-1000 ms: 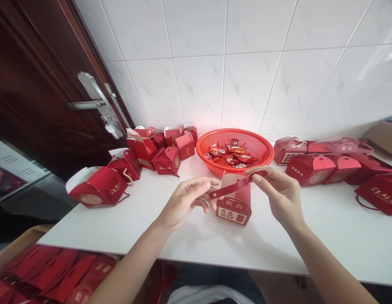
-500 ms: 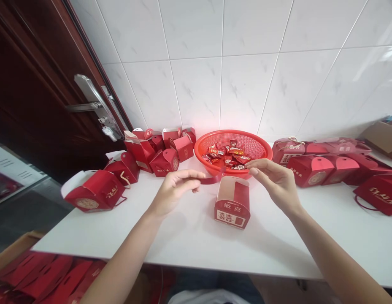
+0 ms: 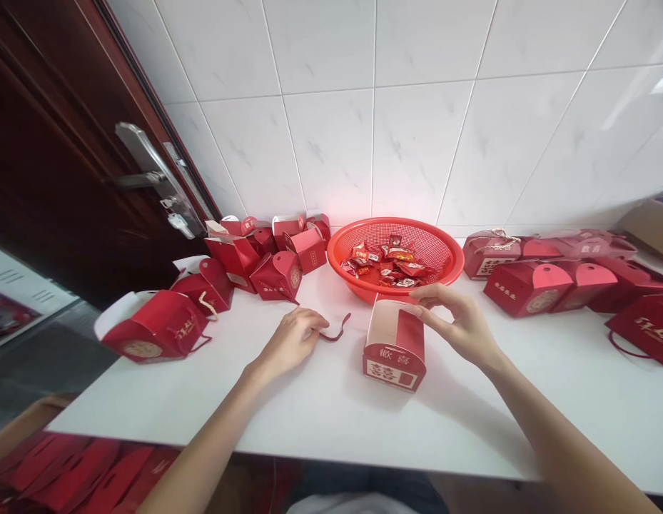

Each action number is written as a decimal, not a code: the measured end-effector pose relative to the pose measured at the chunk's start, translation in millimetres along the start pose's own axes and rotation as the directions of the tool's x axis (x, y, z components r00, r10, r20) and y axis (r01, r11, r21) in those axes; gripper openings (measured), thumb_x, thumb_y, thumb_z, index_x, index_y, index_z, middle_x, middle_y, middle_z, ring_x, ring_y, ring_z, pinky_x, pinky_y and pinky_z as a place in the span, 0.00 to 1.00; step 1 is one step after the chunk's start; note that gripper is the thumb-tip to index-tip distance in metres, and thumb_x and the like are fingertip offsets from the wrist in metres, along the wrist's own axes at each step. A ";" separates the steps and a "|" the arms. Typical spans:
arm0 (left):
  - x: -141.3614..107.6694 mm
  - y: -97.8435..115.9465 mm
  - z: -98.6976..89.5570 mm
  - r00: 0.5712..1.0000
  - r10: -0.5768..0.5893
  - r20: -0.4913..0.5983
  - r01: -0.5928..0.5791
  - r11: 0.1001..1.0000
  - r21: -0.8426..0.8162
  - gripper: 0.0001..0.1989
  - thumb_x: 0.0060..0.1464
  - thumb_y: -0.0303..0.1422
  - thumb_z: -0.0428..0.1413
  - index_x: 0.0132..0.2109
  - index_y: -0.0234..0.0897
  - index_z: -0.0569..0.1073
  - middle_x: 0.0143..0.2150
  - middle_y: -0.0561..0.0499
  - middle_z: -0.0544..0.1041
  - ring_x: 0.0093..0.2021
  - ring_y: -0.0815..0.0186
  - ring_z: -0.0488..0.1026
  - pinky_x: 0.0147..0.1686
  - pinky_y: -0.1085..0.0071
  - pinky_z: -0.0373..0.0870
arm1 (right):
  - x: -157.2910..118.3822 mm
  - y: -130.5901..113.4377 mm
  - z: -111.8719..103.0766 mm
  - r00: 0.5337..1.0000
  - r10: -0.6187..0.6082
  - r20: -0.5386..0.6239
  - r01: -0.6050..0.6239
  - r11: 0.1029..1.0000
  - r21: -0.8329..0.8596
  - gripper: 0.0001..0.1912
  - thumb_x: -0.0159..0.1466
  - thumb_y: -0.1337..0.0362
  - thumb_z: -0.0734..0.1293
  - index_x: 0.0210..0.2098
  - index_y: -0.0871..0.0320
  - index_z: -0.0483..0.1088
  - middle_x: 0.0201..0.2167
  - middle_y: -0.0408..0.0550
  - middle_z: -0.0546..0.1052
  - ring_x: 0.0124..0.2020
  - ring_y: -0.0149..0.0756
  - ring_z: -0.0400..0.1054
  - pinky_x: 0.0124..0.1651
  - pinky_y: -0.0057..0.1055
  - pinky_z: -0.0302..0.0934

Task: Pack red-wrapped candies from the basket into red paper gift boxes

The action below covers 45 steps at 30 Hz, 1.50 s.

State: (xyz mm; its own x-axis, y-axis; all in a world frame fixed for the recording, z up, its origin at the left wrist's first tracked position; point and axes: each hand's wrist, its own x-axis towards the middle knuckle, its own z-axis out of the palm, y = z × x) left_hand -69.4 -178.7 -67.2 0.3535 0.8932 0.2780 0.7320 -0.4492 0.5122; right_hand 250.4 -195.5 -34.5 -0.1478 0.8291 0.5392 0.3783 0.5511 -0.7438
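A small red and beige gift box (image 3: 394, 357) stands closed on the white table in front of me, with a double-happiness print on its near end. My right hand (image 3: 462, 325) is at its far right top edge, thumb and forefinger pinched on it. To the left of the box, my left hand (image 3: 295, 341) rests low at the table, fingers curled round one end of a dark red ribbon (image 3: 339, 333). The ribbon's free end curves towards the box. Just behind the box is a red plastic basket (image 3: 348, 284) holding wrapped candies (image 3: 400, 268).
Several red gift boxes stand at the left, including an open box (image 3: 154, 325) near the edge. More boxes (image 3: 529, 287) line the right side. A cardboard box (image 3: 649, 230) sits far right. Below the table at left are flat red boxes (image 3: 90, 475). A tiled wall (image 3: 325, 157) rises behind.
My left hand has moved down and slightly left to the table, taking the ribbon away from above the box. My right hand has lowered onto the box's top edge.
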 end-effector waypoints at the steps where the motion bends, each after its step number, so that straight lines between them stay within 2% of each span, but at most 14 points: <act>1: 0.1 -1.5 -0.2 1.000 0.007 0.005 -0.007 1.000 0.003 0.14 0.53 0.26 0.51 0.38 0.39 0.82 0.42 0.45 0.84 0.47 0.53 0.80 0.50 0.56 0.76 | -0.3 0.9 0.8 1.000 0.006 0.006 -0.006 1.000 -0.003 0.11 0.65 0.54 0.71 0.40 0.54 0.78 0.36 0.47 0.82 0.34 0.39 0.75 0.42 0.39 0.74; 6: 2.2 13.0 -6.8 0.996 0.050 -0.069 -0.057 0.992 -0.111 0.13 0.59 0.30 0.52 0.43 0.40 0.82 0.47 0.45 0.83 0.48 0.55 0.81 0.49 0.59 0.78 | -2.4 4.4 6.2 0.999 0.003 0.045 -0.003 1.000 -0.010 0.10 0.67 0.54 0.69 0.38 0.53 0.77 0.36 0.47 0.82 0.35 0.39 0.75 0.40 0.37 0.73; 10: -3.2 49.7 -9.9 0.962 0.172 -0.210 -0.224 0.940 -0.258 0.11 0.64 0.33 0.55 0.47 0.41 0.81 0.50 0.45 0.81 0.51 0.59 0.79 0.48 0.66 0.79 | -4.2 6.0 10.8 0.999 -0.003 0.052 0.005 1.000 -0.030 0.08 0.68 0.57 0.68 0.37 0.53 0.77 0.34 0.46 0.81 0.34 0.38 0.75 0.39 0.36 0.73; 12: -6.6 69.8 -10.3 0.935 0.265 -0.233 -0.326 0.903 -0.281 0.10 0.65 0.32 0.55 0.48 0.42 0.81 0.54 0.46 0.79 0.53 0.61 0.78 0.48 0.68 0.79 | -5.4 6.5 12.0 0.999 -0.024 0.021 0.024 0.999 -0.038 0.07 0.68 0.58 0.68 0.39 0.53 0.76 0.34 0.46 0.81 0.33 0.38 0.75 0.39 0.36 0.73; 14: -7.3 85.8 -10.0 0.920 0.332 -0.209 -0.380 0.887 -0.264 0.11 0.66 0.31 0.55 0.50 0.42 0.81 0.57 0.45 0.77 0.58 0.59 0.75 0.56 0.64 0.76 | -6.9 5.9 11.6 0.996 -0.084 -0.043 0.081 0.995 -0.054 0.06 0.68 0.60 0.69 0.42 0.53 0.76 0.38 0.48 0.81 0.37 0.40 0.76 0.41 0.38 0.74; 17: -0.6 97.6 -8.7 0.935 0.336 -0.116 -0.355 0.899 -0.257 0.13 0.68 0.34 0.53 0.52 0.41 0.81 0.63 0.42 0.72 0.64 0.55 0.71 0.61 0.59 0.73 | -9.5 2.2 8.5 0.970 -0.229 -0.083 0.218 0.969 -0.118 0.05 0.69 0.62 0.68 0.42 0.52 0.77 0.48 0.52 0.79 0.49 0.45 0.75 0.49 0.44 0.73; 20: 12.4 97.3 -7.1 0.954 0.299 -0.003 -0.288 0.918 -0.272 0.16 0.70 0.37 0.50 0.52 0.40 0.81 0.65 0.41 0.70 0.66 0.53 0.68 0.64 0.54 0.70 | -12.2 -1.6 7.1 0.940 -0.338 0.053 0.342 0.923 -0.177 0.08 0.71 0.63 0.66 0.41 0.51 0.78 0.57 0.54 0.75 0.56 0.49 0.72 0.55 0.50 0.70; 23: 24.3 93.0 -6.0 0.955 0.288 0.078 -0.251 0.917 -0.309 0.16 0.69 0.37 0.51 0.51 0.39 0.82 0.65 0.42 0.70 0.67 0.53 0.68 0.64 0.54 0.70 | -13.9 -1.5 10.6 0.902 -0.389 0.188 0.423 0.883 -0.203 0.10 0.71 0.61 0.66 0.47 0.51 0.79 0.66 0.57 0.67 0.64 0.54 0.65 0.59 0.55 0.67; 25: 29.5 90.7 -5.7 0.953 0.286 0.098 -0.242 0.916 -0.319 0.14 0.67 0.35 0.53 0.51 0.39 0.81 0.66 0.42 0.69 0.66 0.53 0.69 0.64 0.54 0.71 | -14.3 -0.1 12.9 0.887 -0.403 0.226 0.448 0.871 -0.202 0.10 0.71 0.60 0.66 0.49 0.53 0.77 0.68 0.59 0.64 0.67 0.56 0.61 0.61 0.57 0.65; 29: 35.2 87.7 -5.2 0.949 0.287 0.127 -0.241 0.926 -0.291 0.16 0.60 0.27 0.55 0.54 0.39 0.79 0.66 0.42 0.67 0.65 0.52 0.70 0.63 0.51 0.71 | -14.3 0.8 11.0 0.924 -0.321 0.206 0.355 0.922 -0.156 0.06 0.70 0.61 0.67 0.39 0.55 0.73 0.65 0.59 0.69 0.63 0.52 0.67 0.60 0.52 0.66; 32: 38.3 85.2 -4.4 0.949 0.280 0.148 -0.232 0.933 -0.276 0.20 0.56 0.24 0.55 0.55 0.39 0.78 0.63 0.42 0.68 0.63 0.52 0.71 0.60 0.53 0.75 | -14.6 -0.8 6.9 0.960 -0.228 0.165 0.244 0.966 -0.088 0.08 0.69 0.61 0.68 0.33 0.55 0.69 0.63 0.57 0.71 0.59 0.50 0.70 0.57 0.47 0.69; 35: 40.9 81.9 -3.8 0.953 0.263 0.153 -0.221 0.944 -0.245 0.22 0.54 0.22 0.53 0.54 0.39 0.78 0.61 0.43 0.69 0.62 0.52 0.71 0.57 0.56 0.77 | -14.4 -2.7 4.3 0.976 -0.171 0.133 0.172 0.985 0.004 0.11 0.68 0.61 0.69 0.30 0.55 0.66 0.62 0.54 0.72 0.61 0.49 0.69 0.55 0.43 0.70; 41: 44.8 74.8 -7.6 0.966 0.224 0.129 -0.210 0.971 -0.117 0.25 0.51 0.20 0.52 0.55 0.38 0.77 0.57 0.43 0.69 0.59 0.56 0.73 0.56 0.61 0.77 | -12.5 -4.9 1.0 0.991 -0.071 0.111 0.046 0.976 0.213 0.16 0.67 0.59 0.70 0.26 0.55 0.66 0.60 0.49 0.74 0.58 0.46 0.71 0.59 0.46 0.67; 45: 49.0 76.1 -13.5 0.966 0.210 0.153 -0.204 0.977 -0.054 0.24 0.51 0.20 0.51 0.52 0.39 0.79 0.55 0.43 0.69 0.57 0.55 0.74 0.48 0.64 0.80 | -12.5 -3.1 0.5 0.990 -0.048 0.132 0.019 0.977 0.212 0.18 0.65 0.59 0.73 0.22 0.56 0.67 0.57 0.49 0.77 0.58 0.47 0.71 0.60 0.47 0.66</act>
State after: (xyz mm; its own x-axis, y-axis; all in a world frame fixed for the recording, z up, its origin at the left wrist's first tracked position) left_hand -4.3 -169.5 -3.7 0.5846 0.7713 0.2517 0.6118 -0.6228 0.4877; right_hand 250.6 -207.6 -39.1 -0.2849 0.8071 0.5171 0.1731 0.5739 -0.8004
